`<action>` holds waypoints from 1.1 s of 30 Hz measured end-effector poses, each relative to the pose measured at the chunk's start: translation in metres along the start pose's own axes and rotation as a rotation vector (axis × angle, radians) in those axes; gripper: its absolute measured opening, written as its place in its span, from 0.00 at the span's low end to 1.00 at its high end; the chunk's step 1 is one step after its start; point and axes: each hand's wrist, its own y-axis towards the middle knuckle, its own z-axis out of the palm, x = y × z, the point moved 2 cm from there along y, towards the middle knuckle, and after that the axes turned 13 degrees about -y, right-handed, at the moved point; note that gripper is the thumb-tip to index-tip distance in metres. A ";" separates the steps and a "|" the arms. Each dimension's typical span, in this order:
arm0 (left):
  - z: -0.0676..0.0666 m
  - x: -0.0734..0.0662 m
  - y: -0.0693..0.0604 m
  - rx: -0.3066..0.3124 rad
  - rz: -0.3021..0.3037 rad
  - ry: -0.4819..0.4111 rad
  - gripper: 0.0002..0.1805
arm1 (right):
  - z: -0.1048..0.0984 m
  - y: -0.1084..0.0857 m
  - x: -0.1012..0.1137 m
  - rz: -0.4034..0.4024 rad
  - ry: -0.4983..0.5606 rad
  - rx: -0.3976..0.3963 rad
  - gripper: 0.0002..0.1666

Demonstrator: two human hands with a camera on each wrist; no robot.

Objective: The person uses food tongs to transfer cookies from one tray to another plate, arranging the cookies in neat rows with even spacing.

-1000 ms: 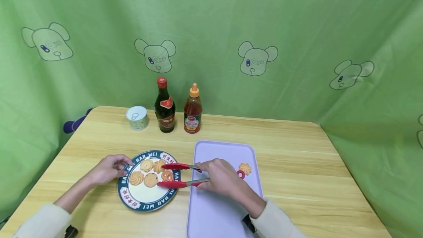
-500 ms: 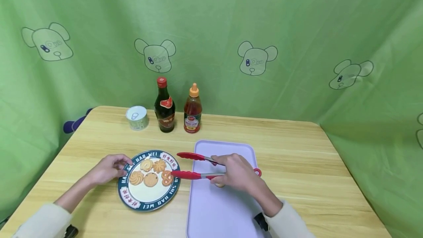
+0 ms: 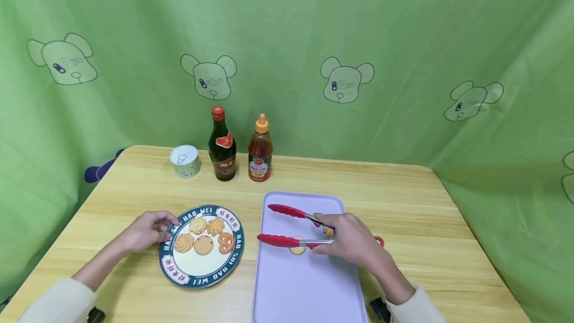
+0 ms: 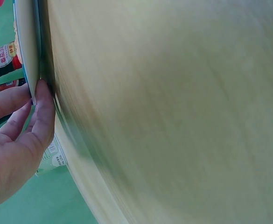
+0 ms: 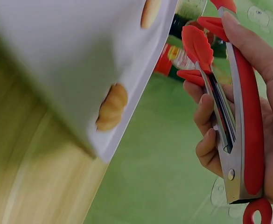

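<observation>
My left hand [image 3: 148,231] pinches the left rim of a round plate [image 3: 202,282]; the left wrist view shows the plate's edge between thumb and fingers. Several cookies lie on the plate, among them a pretzel-shaped one [image 3: 226,242] and a round one [image 3: 204,245]. My right hand [image 3: 352,241] grips red-tipped tongs [image 5: 250,126], their jaws apart with nothing between them, above a lilac tray [image 3: 309,293]. On the tray, a pale round cookie [image 3: 297,250] is partly covered by the tongs. A ridged cookie [image 5: 112,108] is mostly hidden behind the hand in the head view.
Behind the plate stand a tin can [image 3: 185,161], a dark bottle with a red cap [image 3: 222,146] and a sauce bottle with an orange cap [image 3: 260,151]. A green curtain [image 3: 287,39] hangs behind the wooden table [image 3: 417,223].
The tongs in my right hand have moved right, from over the plate to over the tray. The pretzel-shaped cookie on the plate is fully uncovered now. My left hand has stayed at the rim.
</observation>
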 end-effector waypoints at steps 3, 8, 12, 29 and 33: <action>0.000 0.000 0.000 0.004 -0.001 0.000 0.17 | -0.003 -0.007 -0.010 0.018 0.015 0.008 0.45; 0.000 -0.001 -0.001 0.009 -0.005 -0.009 0.17 | -0.006 -0.018 -0.024 0.021 0.022 0.031 0.44; -0.001 -0.001 -0.001 0.009 -0.001 -0.010 0.17 | -0.005 -0.027 -0.031 0.046 0.017 0.054 0.44; -0.001 0.000 0.000 0.007 -0.010 -0.012 0.17 | 0.002 -0.046 -0.044 0.075 -0.002 0.091 0.39; -0.001 -0.001 0.000 0.010 0.000 -0.011 0.16 | 0.004 -0.048 -0.045 0.091 -0.001 0.090 0.38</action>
